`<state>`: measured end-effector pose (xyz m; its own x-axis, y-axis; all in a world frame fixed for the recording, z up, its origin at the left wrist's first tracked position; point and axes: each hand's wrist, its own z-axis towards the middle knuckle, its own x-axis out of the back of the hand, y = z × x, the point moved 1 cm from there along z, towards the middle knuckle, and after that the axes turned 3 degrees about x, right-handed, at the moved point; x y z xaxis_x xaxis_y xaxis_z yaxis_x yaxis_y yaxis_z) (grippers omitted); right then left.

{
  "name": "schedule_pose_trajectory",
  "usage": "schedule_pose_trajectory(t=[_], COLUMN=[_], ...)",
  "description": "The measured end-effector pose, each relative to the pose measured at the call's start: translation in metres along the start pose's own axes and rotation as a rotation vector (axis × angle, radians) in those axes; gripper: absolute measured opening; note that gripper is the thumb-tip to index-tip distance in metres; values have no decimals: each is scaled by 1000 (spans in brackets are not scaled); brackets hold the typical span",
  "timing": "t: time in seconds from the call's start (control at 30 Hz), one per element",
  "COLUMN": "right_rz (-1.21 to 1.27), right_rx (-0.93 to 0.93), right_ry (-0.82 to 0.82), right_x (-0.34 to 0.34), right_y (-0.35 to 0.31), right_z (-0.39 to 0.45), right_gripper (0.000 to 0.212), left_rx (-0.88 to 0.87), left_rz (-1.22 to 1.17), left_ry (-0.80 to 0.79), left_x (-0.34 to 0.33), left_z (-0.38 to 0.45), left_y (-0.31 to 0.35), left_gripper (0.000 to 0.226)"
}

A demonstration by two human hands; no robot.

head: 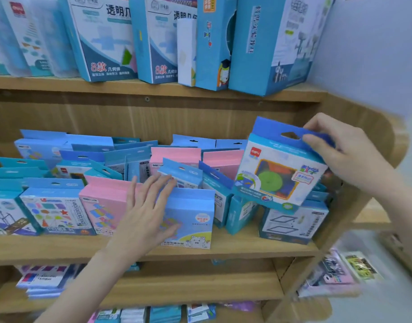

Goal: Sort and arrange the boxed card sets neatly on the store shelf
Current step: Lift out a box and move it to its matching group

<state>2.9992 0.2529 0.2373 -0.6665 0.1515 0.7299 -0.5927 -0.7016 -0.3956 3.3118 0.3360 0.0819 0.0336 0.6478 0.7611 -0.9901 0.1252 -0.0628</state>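
Several blue and pink boxed card sets stand in rows on the middle wooden shelf point(223, 249). My right hand point(340, 150) pinches the dark blue hang tab of a white and blue box with a green disc picture point(273, 176), tilted above the right end of the rows. My left hand point(146, 210) lies flat with spread fingers against a light blue box with a bear picture point(193, 220) and the pink box point(102, 206) beside it. A blue box with line shapes point(291, 223) stands under the lifted one.
Tall blue and white boxes point(102, 38) line the upper shelf. The shelf's rounded wooden side panel point(363, 127) stands close to the right of the lifted box. Lower shelves hold flat packs point(41, 278). More packs point(335, 273) lie past the shelf's right side.
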Motion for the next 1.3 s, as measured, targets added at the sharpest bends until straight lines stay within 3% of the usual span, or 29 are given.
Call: schedule_pose_trajectory(t=[0.17, 0.3, 0.37, 0.5, 0.6, 0.73, 0.87, 0.97, 1.1, 1.23, 1.3], right_rz=[-112, -86, -151, -539, -702, -676, -604, -564, -328, -86, -139], right_rx=[64, 37, 44, 236, 295, 239, 206, 210, 155, 78, 16], right_ry=[-294, -344, -287, 26, 89, 131, 34, -33, 2, -212, -362], right_x=[-39, -89, -113, -142, -149, -146, -139, -135, -125, -129, -142], right_y=[25, 37, 38, 43, 55, 58, 55, 54, 38, 17, 13], right_z=[-32, -46, -50, -51, -47, -45, -43, -47, -28, 19, 43], right_gripper=[12, 10, 14, 22, 24, 24, 29, 32, 35, 20, 22], left_rx=[-112, -113, -83, -56, -55, -59, -44, -19, 46, 79, 81], left_rz=[-6, -15, -17, -31, -40, -70, -53, -70, -85, -74, -70], left_ry=[-36, -21, -12, -6, -11, -10, -19, -19, 14, 26, 9], left_x=[-11, -25, -27, -28, -29, -28, -27, -24, -23, -24, -23], left_z=[20, 21, 22, 21, 23, 23, 22, 20, 14, 10, 9], left_y=[27, 32, 32, 32, 32, 32, 34, 36, 32, 26, 24], left_gripper=[78, 89, 90, 85, 84, 83, 85, 74, 70, 70, 69])
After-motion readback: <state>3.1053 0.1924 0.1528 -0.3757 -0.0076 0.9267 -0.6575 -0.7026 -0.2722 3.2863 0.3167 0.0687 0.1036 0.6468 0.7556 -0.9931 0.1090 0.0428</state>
